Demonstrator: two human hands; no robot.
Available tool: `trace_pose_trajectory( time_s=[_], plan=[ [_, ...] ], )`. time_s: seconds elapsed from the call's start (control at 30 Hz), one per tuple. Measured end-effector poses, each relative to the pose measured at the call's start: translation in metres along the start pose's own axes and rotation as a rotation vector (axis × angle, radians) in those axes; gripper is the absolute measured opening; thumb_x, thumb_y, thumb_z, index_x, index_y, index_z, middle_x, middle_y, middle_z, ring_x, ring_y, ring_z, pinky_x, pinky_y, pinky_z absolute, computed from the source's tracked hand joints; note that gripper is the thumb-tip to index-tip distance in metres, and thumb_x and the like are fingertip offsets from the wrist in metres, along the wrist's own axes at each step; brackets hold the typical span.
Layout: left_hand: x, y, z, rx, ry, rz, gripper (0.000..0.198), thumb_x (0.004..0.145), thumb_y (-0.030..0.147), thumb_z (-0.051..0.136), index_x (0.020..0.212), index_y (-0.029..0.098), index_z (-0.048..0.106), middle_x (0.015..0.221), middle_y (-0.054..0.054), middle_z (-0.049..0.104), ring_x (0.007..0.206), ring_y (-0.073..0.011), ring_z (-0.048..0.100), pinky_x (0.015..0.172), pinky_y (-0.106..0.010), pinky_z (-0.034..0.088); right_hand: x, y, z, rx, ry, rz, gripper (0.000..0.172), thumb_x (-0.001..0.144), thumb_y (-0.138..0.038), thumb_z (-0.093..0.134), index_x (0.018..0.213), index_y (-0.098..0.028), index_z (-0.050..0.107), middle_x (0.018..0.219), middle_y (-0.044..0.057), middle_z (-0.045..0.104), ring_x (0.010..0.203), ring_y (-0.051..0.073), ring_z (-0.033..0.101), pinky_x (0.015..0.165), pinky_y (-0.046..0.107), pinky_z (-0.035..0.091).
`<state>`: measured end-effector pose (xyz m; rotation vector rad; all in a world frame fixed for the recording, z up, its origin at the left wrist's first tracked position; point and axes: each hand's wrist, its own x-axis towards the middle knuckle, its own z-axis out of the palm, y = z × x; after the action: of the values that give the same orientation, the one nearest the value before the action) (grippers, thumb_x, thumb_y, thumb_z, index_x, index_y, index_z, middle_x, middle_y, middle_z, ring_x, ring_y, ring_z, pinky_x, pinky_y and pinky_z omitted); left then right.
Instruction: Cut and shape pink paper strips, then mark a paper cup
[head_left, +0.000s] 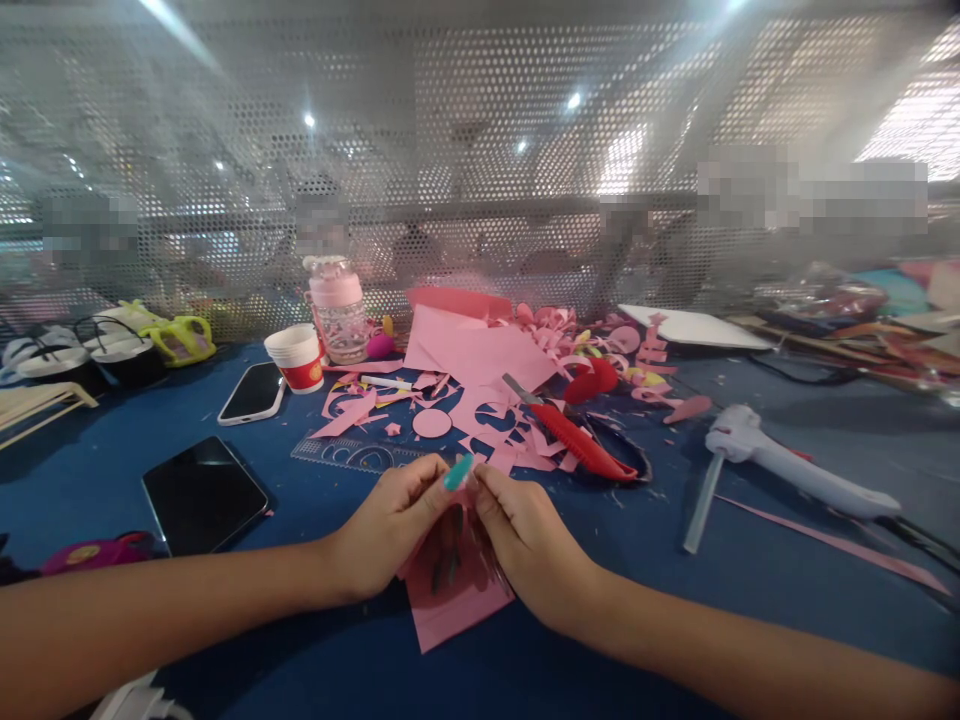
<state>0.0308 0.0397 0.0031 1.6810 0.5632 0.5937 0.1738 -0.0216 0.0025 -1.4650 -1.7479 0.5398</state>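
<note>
My left hand and my right hand meet at the middle of the table, fingertips closed together. Between them they pinch a small piece of pink paper, mostly covered by the fingers. The left thumb has a long teal nail. Directly below lies a folded sheet of pink paper on the blue tabletop. A dark, narrow shape shows in the gap between my hands; what it is I cannot make out. Just beyond the fingertips is a clear plastic ruler.
Pink paper scraps and a red-handled cutter lie ahead. On the right is a white glue gun with a glue stick. Leftward are a black tablet-like device, a phone, paper cups and a pink-lidded bottle.
</note>
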Motion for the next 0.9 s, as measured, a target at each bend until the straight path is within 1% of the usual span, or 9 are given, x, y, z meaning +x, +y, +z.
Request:
trace_pose_trajectory(
  time_s=[0.07, 0.1, 0.2, 0.33, 0.47, 0.57, 0.67, 0.77, 0.9],
  plan=[
    [0.0006, -0.0015, -0.0005, -0.064, -0.052, -0.014, 0.026, 0.084, 0.043, 0.047, 0.076, 0.018, 0.043, 0.052, 0.005, 0.056, 0.041, -0.0098, 0.055, 0.04, -0.019, 0.041, 0.0, 0.0007, 0.0, 0.024, -0.02, 0.009, 0.025, 0.089, -0.022, 0.03, 0.067, -0.019, 0.042, 0.051, 0.0, 0.053, 0.043, 0.01, 0.047, 0.042, 0.021, 0.034],
    [0.0011, -0.0025, -0.0008, -0.081, -0.06, -0.015, 0.025, 0.083, 0.042, 0.049, 0.076, 0.018, 0.043, 0.053, 0.004, 0.057, 0.042, -0.0106, 0.057, 0.04, -0.019, 0.042, -0.0001, 0.0007, 0.0002, 0.037, -0.032, 0.015, 0.025, 0.088, -0.021, 0.03, 0.067, -0.019, 0.042, 0.05, -0.001, 0.053, 0.042, 0.01, 0.048, 0.042, 0.021, 0.034],
    [0.0025, -0.0052, -0.0015, -0.09, -0.047, -0.023, 0.026, 0.083, 0.043, 0.049, 0.075, 0.018, 0.043, 0.053, 0.004, 0.057, 0.042, -0.0115, 0.059, 0.04, -0.02, 0.044, -0.0007, -0.0002, 0.0008, 0.052, -0.049, 0.034, 0.026, 0.089, -0.023, 0.028, 0.068, -0.018, 0.043, 0.048, -0.001, 0.053, 0.041, 0.01, 0.049, 0.041, 0.021, 0.034],
    [0.0029, -0.0055, -0.0019, -0.019, -0.014, -0.008, 0.029, 0.084, 0.044, 0.047, 0.073, 0.018, 0.042, 0.051, 0.005, 0.057, 0.042, -0.011, 0.058, 0.042, -0.02, 0.043, -0.0009, -0.0007, 0.0009, 0.021, -0.04, 0.031, 0.027, 0.089, -0.025, 0.029, 0.068, -0.019, 0.043, 0.048, -0.001, 0.053, 0.041, 0.011, 0.049, 0.041, 0.021, 0.035],
    [0.0019, -0.004, -0.0018, 0.093, 0.024, 0.02, 0.028, 0.085, 0.041, 0.047, 0.071, 0.018, 0.044, 0.051, 0.004, 0.057, 0.045, -0.0106, 0.058, 0.046, -0.02, 0.043, -0.0007, 0.0004, 0.0004, -0.032, -0.023, 0.007, 0.024, 0.087, -0.021, 0.031, 0.065, -0.019, 0.042, 0.051, 0.001, 0.055, 0.043, 0.011, 0.051, 0.043, 0.021, 0.036],
    [0.001, -0.0039, -0.0011, -0.012, -0.005, -0.014, 0.026, 0.085, 0.041, 0.048, 0.071, 0.019, 0.042, 0.052, 0.005, 0.057, 0.043, -0.0109, 0.058, 0.042, -0.019, 0.043, -0.0008, 0.0003, 0.0002, -0.007, -0.059, 0.012, 0.024, 0.087, -0.02, 0.029, 0.067, -0.019, 0.042, 0.05, 0.0, 0.055, 0.043, 0.011, 0.051, 0.044, 0.021, 0.036],
    [0.0004, -0.0037, -0.0004, -0.104, -0.026, -0.05, 0.027, 0.085, 0.044, 0.045, 0.074, 0.019, 0.042, 0.055, 0.004, 0.059, 0.043, -0.0111, 0.059, 0.039, -0.019, 0.042, -0.0012, -0.0011, -0.0001, 0.005, -0.056, -0.006, 0.025, 0.088, -0.022, 0.028, 0.067, -0.019, 0.041, 0.046, -0.002, 0.051, 0.039, 0.01, 0.047, 0.042, 0.02, 0.034],
    [0.0006, -0.0025, -0.0003, -0.029, 0.004, -0.052, 0.032, 0.086, 0.047, 0.039, 0.075, 0.018, 0.045, 0.052, 0.003, 0.058, 0.04, -0.01, 0.057, 0.038, -0.018, 0.04, -0.0015, -0.0026, -0.0004, -0.002, -0.065, -0.03, 0.028, 0.09, -0.025, 0.028, 0.064, -0.02, 0.038, 0.045, -0.003, 0.049, 0.038, 0.009, 0.045, 0.042, 0.02, 0.032],
    [0.0011, 0.0002, -0.0007, 0.099, 0.044, -0.016, 0.033, 0.086, 0.047, 0.039, 0.073, 0.019, 0.045, 0.049, 0.004, 0.057, 0.041, -0.0108, 0.056, 0.039, -0.019, 0.04, -0.0021, -0.0033, -0.0008, -0.013, -0.085, -0.024, 0.029, 0.09, -0.025, 0.028, 0.063, -0.02, 0.037, 0.045, -0.003, 0.05, 0.039, 0.009, 0.045, 0.042, 0.021, 0.031]
  ],
)
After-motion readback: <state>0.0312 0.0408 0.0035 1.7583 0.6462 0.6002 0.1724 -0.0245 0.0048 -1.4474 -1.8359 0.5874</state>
